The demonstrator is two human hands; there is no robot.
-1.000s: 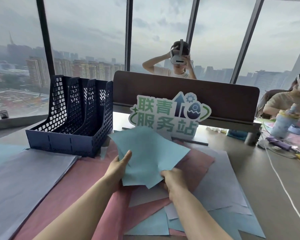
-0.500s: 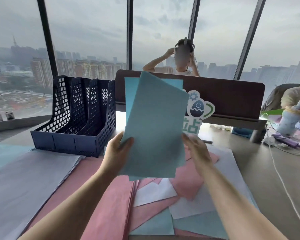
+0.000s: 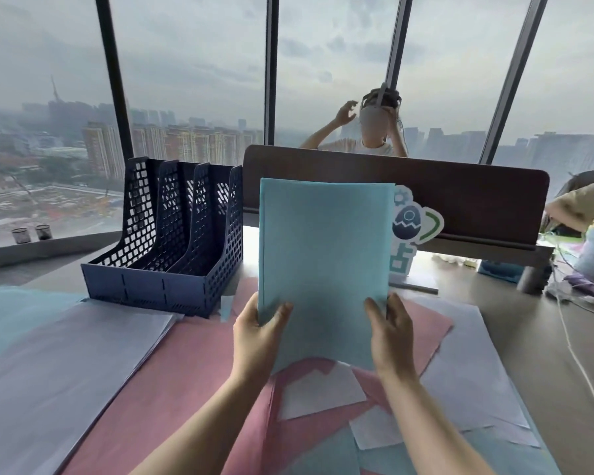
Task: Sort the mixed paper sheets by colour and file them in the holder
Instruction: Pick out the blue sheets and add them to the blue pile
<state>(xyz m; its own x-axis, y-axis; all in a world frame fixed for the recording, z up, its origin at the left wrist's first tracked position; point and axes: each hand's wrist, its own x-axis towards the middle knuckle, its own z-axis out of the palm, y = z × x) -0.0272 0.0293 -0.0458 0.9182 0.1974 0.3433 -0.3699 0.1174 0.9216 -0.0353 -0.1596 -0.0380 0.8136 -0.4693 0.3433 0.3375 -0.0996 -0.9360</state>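
**Q.** What does the figure show?

**A.** Both hands hold a bundle of blue sheets (image 3: 324, 265) upright over the middle of the table (image 3: 528, 341). The left hand (image 3: 258, 332) grips the bundle's lower left edge, thumb across the front and fingers behind. The right hand (image 3: 390, 332) grips the lower right edge the same way. The bundle's bottom edge looks to be at or just above the mixed pink, white and blue sheets (image 3: 199, 378) spread below; whether it touches them cannot be told.

**Q.** Which step is this, and how is it done well?

**A.** Probably squaring the bundle before filing. Let the sheets drop loosely onto their bottom edge, with a light grip, so stray corners fall into line. A thin strip of another blue sheet shows along the left and right edges, so the bundle is not yet flush.

**Q.** Where does it go?

**A.** The navy holder (image 3: 172, 245) stands toward the table's far left, well apart from the bundle, and its slots appear empty. Keep the bundle vertical and enter one slot from above, clear of the dividers.

**Q.** What could go wrong?

**A.** A tight pinch may buckle thin paper, and a slack one may let sheets fan.
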